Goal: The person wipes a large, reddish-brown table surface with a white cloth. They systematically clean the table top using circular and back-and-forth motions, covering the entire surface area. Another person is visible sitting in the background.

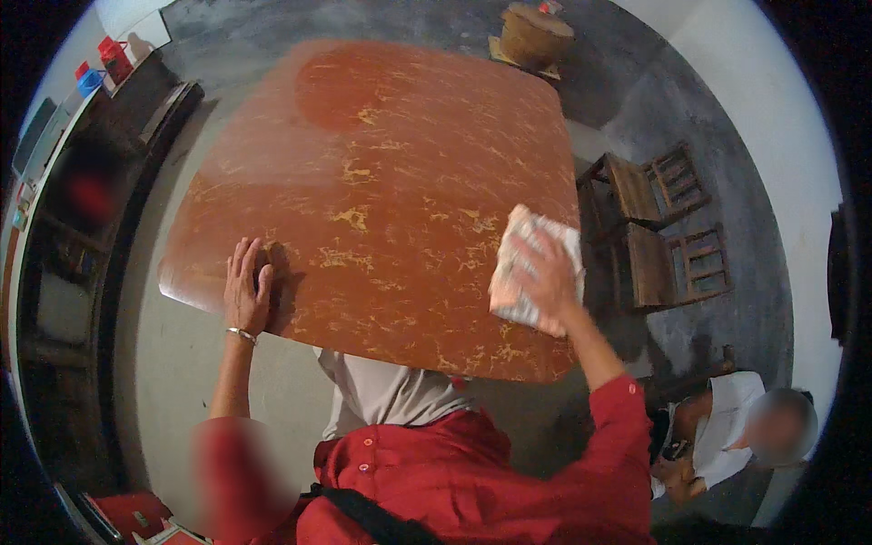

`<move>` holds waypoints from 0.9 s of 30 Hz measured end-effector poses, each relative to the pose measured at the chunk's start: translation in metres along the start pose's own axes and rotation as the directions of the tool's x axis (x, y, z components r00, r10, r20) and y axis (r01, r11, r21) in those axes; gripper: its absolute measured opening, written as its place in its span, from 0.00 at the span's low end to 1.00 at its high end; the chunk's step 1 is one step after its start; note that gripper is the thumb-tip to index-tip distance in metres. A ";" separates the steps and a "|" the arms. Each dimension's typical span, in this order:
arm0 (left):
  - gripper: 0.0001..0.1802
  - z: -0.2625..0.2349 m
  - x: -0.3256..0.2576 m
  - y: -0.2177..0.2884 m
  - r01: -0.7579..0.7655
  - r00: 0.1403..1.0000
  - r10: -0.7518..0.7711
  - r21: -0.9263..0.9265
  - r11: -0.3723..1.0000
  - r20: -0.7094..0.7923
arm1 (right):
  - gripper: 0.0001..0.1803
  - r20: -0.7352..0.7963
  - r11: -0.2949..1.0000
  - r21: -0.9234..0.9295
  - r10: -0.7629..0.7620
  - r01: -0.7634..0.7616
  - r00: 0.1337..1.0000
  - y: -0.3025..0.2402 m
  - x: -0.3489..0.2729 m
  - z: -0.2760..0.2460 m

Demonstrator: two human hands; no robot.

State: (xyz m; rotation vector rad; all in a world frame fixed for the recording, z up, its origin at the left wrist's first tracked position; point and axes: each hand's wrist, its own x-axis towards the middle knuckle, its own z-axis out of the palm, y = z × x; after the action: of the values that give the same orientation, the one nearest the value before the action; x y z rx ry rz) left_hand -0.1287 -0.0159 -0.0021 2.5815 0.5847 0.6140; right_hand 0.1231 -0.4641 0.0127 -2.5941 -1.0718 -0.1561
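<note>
In front of me stands a reddish-brown table (409, 195) with yellow marbled streaks. My right hand (545, 277) presses a folded white and pale orange cloth (505, 291) onto the tabletop near its right edge. The fingers lie over the cloth and are slightly blurred. At the table's near left edge, my left hand (248, 286) rests with its fingers stretched forward and the thumb apart, holding nothing that I can see. A bracelet circles that wrist.
Two wooden chairs (640, 191) stand to the right of the table. A person in a white shirt (727, 431) sits at the lower right. Along the left runs a dark shelf unit (68, 300) with red and blue containers on top. A round brown stool-like object (536, 41) stands beyond the far edge.
</note>
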 end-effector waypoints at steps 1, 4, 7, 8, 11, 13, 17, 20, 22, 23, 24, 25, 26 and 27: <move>0.26 0.002 0.001 -0.003 -0.010 1.000 0.010 0.019 1.000 -0.006 | 0.27 -0.016 0.996 0.002 0.090 -0.090 0.996 0.017 0.012 -0.003; 0.26 0.006 0.004 -0.004 -0.003 1.000 0.003 0.007 1.000 -0.004 | 0.27 -0.117 0.976 -0.029 0.212 -0.217 0.970 0.074 0.053 0.005; 0.25 0.001 0.005 -0.006 -0.023 1.000 0.023 0.031 0.999 0.005 | 0.27 -0.170 0.963 -0.073 0.246 -0.261 0.954 0.086 0.075 0.018; 0.25 0.000 0.006 -0.006 -0.015 1.000 0.015 0.037 0.999 0.004 | 0.27 -0.179 0.956 -0.091 0.261 -0.280 0.949 0.086 0.078 0.020; 0.23 0.009 0.010 -0.004 -0.051 0.998 0.052 0.017 0.999 -0.019 | 0.27 -0.190 0.958 -0.181 0.188 -0.222 0.964 0.087 0.049 0.019; 0.22 0.009 0.010 -0.001 -0.080 0.996 0.080 -0.004 0.997 -0.039 | 0.29 -0.103 0.971 -0.081 0.217 -0.225 0.971 0.040 0.013 -0.003; 0.21 0.007 0.002 -0.016 -0.087 0.996 0.087 0.061 0.994 0.005 | 0.30 -0.023 0.987 -0.059 0.147 -0.148 0.989 -0.013 -0.065 -0.009; 0.23 0.012 0.001 -0.029 -0.079 0.997 0.080 0.110 0.991 -0.002 | 0.29 -0.100 0.995 -0.012 0.102 -0.104 0.990 -0.035 -0.104 -0.010; 0.25 0.016 0.004 -0.032 -0.103 0.994 0.098 0.140 0.985 0.038 | 0.28 -0.117 0.993 -0.011 0.119 -0.121 0.986 -0.039 -0.113 -0.011; 0.25 0.019 0.005 -0.034 -0.093 0.995 0.089 0.122 0.988 0.041 | 0.28 -0.122 0.993 -0.010 0.118 -0.120 0.986 -0.035 -0.111 -0.012; 0.25 0.021 0.004 -0.037 -0.079 0.996 0.075 0.106 0.991 0.041 | 0.28 -0.125 0.993 -0.008 0.113 -0.115 0.986 -0.030 -0.108 -0.012; 0.25 0.021 0.004 -0.033 -0.064 0.997 0.059 0.102 0.993 0.050 | 0.28 -0.142 0.993 -0.027 0.111 -0.116 0.984 -0.022 -0.102 -0.013; 0.25 0.019 0.004 -0.028 -0.046 0.998 0.041 0.100 0.994 0.054 | 0.27 -0.129 0.991 -0.010 0.134 -0.136 0.983 -0.012 -0.091 -0.013; 0.25 0.017 0.006 -0.026 -0.026 0.998 0.021 0.094 0.995 0.055 | 0.27 -0.125 0.989 -0.006 0.149 -0.151 0.981 -0.001 -0.076 -0.014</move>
State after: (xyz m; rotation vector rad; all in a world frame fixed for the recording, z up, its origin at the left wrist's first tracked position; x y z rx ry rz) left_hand -0.1234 0.0029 -0.0266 2.6883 0.5792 0.5338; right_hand 0.0686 -0.5182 0.0091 -2.6281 -0.8319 -0.2870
